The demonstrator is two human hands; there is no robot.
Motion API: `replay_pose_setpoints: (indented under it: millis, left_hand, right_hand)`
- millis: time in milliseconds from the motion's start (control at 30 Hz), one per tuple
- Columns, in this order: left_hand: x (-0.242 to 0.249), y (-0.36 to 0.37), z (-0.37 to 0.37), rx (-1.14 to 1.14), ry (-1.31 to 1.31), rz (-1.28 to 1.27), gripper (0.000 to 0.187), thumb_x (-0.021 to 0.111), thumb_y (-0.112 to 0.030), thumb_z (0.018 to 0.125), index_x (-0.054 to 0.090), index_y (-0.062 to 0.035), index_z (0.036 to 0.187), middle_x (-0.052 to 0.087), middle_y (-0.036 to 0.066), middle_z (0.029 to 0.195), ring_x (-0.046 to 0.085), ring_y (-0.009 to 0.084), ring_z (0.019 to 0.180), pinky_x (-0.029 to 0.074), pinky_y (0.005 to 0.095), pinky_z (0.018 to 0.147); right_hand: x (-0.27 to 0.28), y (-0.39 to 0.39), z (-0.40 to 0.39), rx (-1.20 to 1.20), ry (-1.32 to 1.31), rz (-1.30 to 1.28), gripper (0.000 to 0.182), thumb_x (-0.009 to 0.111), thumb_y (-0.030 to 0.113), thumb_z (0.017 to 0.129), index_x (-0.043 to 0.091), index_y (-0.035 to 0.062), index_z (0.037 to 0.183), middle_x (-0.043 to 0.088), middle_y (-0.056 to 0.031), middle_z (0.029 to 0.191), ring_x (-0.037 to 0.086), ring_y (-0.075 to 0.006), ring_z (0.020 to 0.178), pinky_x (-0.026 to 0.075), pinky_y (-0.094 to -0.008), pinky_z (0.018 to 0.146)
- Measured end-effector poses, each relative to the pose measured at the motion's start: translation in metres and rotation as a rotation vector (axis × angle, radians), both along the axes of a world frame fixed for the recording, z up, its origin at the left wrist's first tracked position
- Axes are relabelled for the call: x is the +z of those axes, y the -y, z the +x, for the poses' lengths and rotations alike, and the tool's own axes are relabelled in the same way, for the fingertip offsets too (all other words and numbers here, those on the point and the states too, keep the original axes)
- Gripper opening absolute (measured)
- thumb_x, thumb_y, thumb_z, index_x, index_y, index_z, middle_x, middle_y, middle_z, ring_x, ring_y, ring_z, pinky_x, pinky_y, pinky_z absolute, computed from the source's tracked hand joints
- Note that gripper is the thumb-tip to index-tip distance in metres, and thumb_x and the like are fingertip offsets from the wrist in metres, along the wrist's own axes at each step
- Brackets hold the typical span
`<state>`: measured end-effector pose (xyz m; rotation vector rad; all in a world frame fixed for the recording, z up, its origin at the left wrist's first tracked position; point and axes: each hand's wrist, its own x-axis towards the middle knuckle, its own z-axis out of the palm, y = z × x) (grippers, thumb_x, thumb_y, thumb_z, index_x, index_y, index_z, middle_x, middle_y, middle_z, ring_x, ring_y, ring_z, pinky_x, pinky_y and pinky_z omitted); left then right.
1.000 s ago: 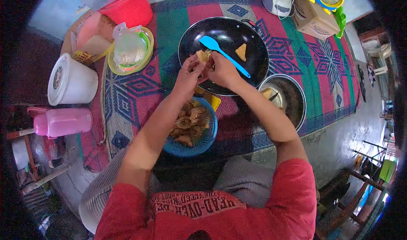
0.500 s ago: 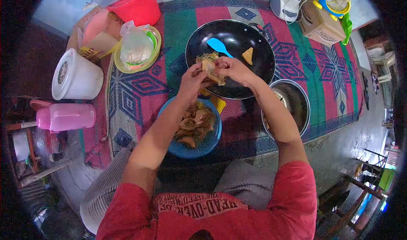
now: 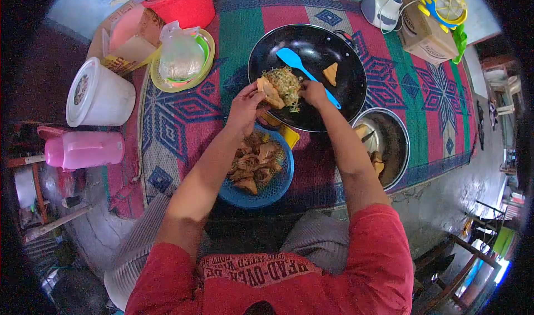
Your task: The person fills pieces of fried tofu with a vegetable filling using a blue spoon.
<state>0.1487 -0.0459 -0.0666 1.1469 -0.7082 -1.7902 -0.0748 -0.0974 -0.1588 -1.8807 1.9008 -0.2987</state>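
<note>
My left hand (image 3: 247,105) grips a fried tofu piece (image 3: 269,92) at the near left rim of the black wok (image 3: 334,106). Inside the wok lies a heap of shredded vegetables (image 3: 286,84). At the heap's right side is my right hand (image 3: 315,94), its fingers drawn together against the shreds and partly hidden. A blue spatula (image 3: 295,60) lies across the wok, its handle passing under my right hand. One more tofu triangle (image 3: 331,73) rests at the wok's right. Brown tofu pieces (image 3: 257,165) fill a blue plastic basket (image 3: 266,199) below my left forearm.
A metal bowl (image 3: 401,158) with a few pieces stands by my right forearm. Something yellow (image 3: 289,136) shows behind the basket. At left are a white bucket (image 3: 103,95), a pink thermos jug (image 3: 86,150) and a yellow basket (image 3: 157,76). A cardboard box (image 3: 425,34) stands far right.
My hands have separated. The right one has left the tofu and moved right and down to the vegetable shreds, while the left keeps the tofu. The view has shifted slightly.
</note>
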Motion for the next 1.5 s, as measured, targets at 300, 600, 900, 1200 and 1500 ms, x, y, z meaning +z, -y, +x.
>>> replay_pose_setpoints:
  millis: [300, 600, 900, 1200, 1500]
  left_hand:
    - [-0.001, -0.001, -0.002, -0.003, -0.019, 0.021, 0.036, 0.052, -0.006, 0.079, 0.045, -0.0066, 0.115, 0.053, 0.005, 0.102, 0.053, 0.0164, 0.09, 0.048, 0.0316, 0.071]
    - [-0.005, 0.003, 0.005, 0.004, -0.023, 0.034, 0.039, 0.052, -0.006, 0.078, 0.043, -0.0072, 0.116, 0.053, 0.005, 0.102, 0.053, 0.0177, 0.09, 0.048, 0.0307, 0.072]
    - [-0.009, 0.004, 0.004, 0.02, -0.035, 0.03, 0.039, 0.056, -0.008, 0.077, 0.044, -0.0064, 0.114, 0.051, 0.005, 0.102, 0.053, 0.018, 0.088, 0.048, 0.0305, 0.072]
    - [-0.002, 0.0, -0.003, 0.043, -0.007, 0.037, 0.04, 0.056, -0.006, 0.076, 0.045, -0.0067, 0.114, 0.052, 0.005, 0.098, 0.053, 0.0171, 0.086, 0.048, 0.0313, 0.072]
    - [-0.009, 0.007, -0.008, 0.052, 0.013, 0.025, 0.039, 0.054, -0.005, 0.077, 0.045, -0.0065, 0.115, 0.051, 0.005, 0.1, 0.053, 0.0187, 0.088, 0.047, 0.0319, 0.075]
  right_hand:
    - [-0.001, -0.003, 0.012, -0.014, 0.027, 0.021, 0.031, 0.067, 0.024, 0.061, 0.058, 0.006, 0.084, 0.059, -0.0161, 0.078, 0.057, -0.0311, 0.076, 0.044, -0.0389, 0.067]
    - [0.026, -0.018, 0.017, 0.15, -0.064, 0.086, 0.03, 0.065, 0.024, 0.064, 0.058, 0.0032, 0.084, 0.059, -0.0167, 0.077, 0.057, -0.0332, 0.076, 0.045, -0.0419, 0.066]
    - [0.007, -0.024, 0.026, 0.151, -0.192, 0.208, 0.026, 0.062, 0.025, 0.069, 0.059, 0.0027, 0.081, 0.058, -0.0186, 0.082, 0.056, -0.0321, 0.082, 0.046, -0.0397, 0.07]
    - [0.003, -0.033, 0.035, 0.162, -0.242, 0.079, 0.021, 0.062, 0.014, 0.062, 0.058, -0.0003, 0.078, 0.058, -0.019, 0.08, 0.057, -0.0337, 0.077, 0.047, -0.0386, 0.069]
    - [0.085, -0.038, 0.008, 0.113, 0.914, 0.701, 0.022, 0.06, 0.008, 0.071, 0.056, 0.0006, 0.092, 0.057, -0.0035, 0.079, 0.055, -0.012, 0.073, 0.046, -0.0223, 0.067]
